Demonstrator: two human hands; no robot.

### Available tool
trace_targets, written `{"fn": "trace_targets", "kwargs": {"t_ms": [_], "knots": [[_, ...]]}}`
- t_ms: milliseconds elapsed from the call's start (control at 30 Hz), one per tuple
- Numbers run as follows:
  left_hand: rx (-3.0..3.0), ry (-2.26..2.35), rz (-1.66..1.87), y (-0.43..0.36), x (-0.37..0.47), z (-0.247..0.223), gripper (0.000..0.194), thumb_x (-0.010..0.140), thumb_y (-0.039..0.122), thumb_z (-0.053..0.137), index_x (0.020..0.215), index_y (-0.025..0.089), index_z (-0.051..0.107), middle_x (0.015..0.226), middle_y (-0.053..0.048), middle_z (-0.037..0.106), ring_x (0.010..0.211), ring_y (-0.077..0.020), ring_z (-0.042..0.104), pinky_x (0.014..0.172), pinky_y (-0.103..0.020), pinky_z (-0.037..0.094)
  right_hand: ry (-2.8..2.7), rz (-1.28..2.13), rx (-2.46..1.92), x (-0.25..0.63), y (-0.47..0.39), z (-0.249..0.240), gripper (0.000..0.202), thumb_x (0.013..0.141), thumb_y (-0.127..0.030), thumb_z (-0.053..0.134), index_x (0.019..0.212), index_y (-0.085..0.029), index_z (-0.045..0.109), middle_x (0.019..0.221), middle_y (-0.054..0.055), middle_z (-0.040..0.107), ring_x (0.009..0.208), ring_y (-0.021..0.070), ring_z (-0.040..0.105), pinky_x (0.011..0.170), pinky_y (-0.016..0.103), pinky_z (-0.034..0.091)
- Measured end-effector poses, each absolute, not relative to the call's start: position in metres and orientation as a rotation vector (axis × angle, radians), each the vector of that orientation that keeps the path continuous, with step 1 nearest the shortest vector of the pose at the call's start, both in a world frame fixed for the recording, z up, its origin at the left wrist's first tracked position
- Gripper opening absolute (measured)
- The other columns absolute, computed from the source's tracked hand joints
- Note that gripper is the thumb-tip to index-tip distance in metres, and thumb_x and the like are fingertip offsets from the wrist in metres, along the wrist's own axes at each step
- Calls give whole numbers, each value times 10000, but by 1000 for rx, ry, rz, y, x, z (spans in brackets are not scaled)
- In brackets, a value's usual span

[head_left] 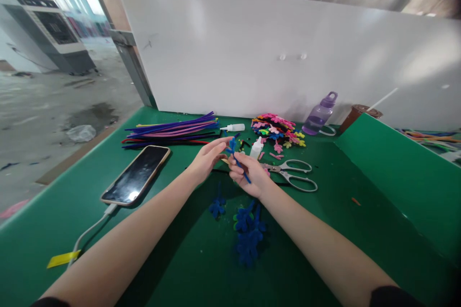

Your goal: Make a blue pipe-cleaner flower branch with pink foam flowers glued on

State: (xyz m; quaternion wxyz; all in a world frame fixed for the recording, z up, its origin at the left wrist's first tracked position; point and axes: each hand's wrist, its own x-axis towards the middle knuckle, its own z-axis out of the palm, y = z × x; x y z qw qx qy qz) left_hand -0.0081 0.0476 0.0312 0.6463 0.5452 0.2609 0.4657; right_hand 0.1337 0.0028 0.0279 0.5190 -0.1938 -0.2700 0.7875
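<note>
A small blue pipe-cleaner flower with a straight stem is held up between my two hands, above the green table. My right hand grips the stem, whose lower end pokes out below the fingers. The curved fingers of my left hand close in on the petals from the left; its thumb is partly hidden. On the table beneath lie a single dark blue flower and a cluster of blue flowers with some green showing. Just beyond my right hand are a white squeeze bottle and grey-handled scissors.
Pipe cleaners lie in a bundle at the back left, near another white bottle. A pile of colourful flowers and a purple bottle stand behind. A charging phone is at left, a green partition at right.
</note>
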Motion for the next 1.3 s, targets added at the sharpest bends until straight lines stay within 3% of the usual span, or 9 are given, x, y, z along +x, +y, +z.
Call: {"fn": "trace_targets", "kwargs": {"t_ms": [100,233,400,600,800,1033,1100,1200,1300], "knots": [[1195,432,928,47,-13,33,469,767,321,615,1217,217,533,1220,-90,560,1036,-213,546,815,-297,446,-581,2110,-349,137,0,33,123,874,-158,453,842,-102,557,671,-27,436,442,5,302,385,104,295],[1140,295,816,48,-19,32,550,668,340,714,1181,218,560,1114,-94,612,982,-225,584,803,-319,467,-586,2219,-286,139,-5,37,128,874,-160,432,831,-115,544,669,-32,410,435,11,262,390,104,295],[1150,369,829,46,-17,31,315,592,255,773,877,196,652,878,-41,643,808,-164,611,732,-284,476,-641,2216,-364,138,-8,37,75,826,-205,519,817,-141,557,644,-46,387,417,10,221,387,104,280],[1142,483,945,44,-10,35,225,569,230,779,652,156,583,708,-7,620,642,-114,574,615,-246,457,-696,2137,-458,135,-6,34,66,801,-226,558,806,-160,560,644,-50,421,423,21,259,393,132,299],[1100,685,1165,48,-4,28,238,547,216,784,634,145,573,651,18,618,588,-92,560,609,-236,443,-939,1624,-767,131,2,26,181,737,-317,650,716,-151,580,671,-12,553,495,55,466,449,185,345],[1094,880,1255,47,3,20,280,546,268,791,603,134,552,606,31,582,599,-91,547,637,-232,425,-1354,675,-1143,135,-4,25,104,708,-329,660,722,-228,642,660,9,593,602,146,526,596,275,407],[1099,888,1183,46,2,23,277,573,309,776,686,135,593,652,13,608,622,-105,565,656,-246,433,-1292,760,-1140,135,-2,23,121,707,-340,658,739,-224,648,619,4,585,552,139,510,550,271,397],[1092,842,1072,46,0,30,331,648,393,714,842,143,614,707,-14,633,642,-125,588,665,-267,445,-1062,1176,-1036,133,5,19,184,704,-365,661,733,-186,630,566,-13,557,438,91,448,429,234,336],[1102,833,1023,46,0,33,377,727,507,595,756,131,600,667,-29,616,627,-135,582,627,-263,438,-853,1419,-904,132,10,17,213,661,-349,706,683,-155,621,627,-7,569,454,61,446,412,203,333]]}}
